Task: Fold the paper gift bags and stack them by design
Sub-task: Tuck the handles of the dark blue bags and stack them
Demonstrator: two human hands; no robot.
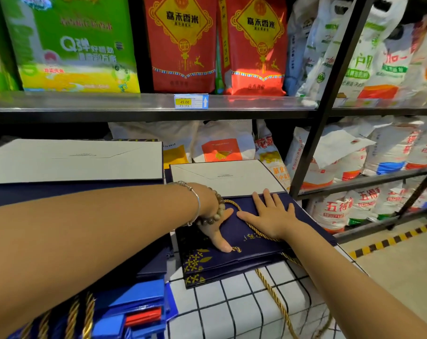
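Two hands press the navy gift bag, folded flat on the checked cloth. The right hand lies palm-down on its upper half with straight, spread fingers, and the left hand pushes down just beside it, fingers extended, gripping nothing. The bag's gold cord handle curves between the two hands, and left of the bag sits another stack of folded bags.

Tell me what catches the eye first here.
The left hand and right hand press a navy bag flat at centre, its gold cord trailing toward the camera. Above, two red rice bags stand bright on the upper shelf.
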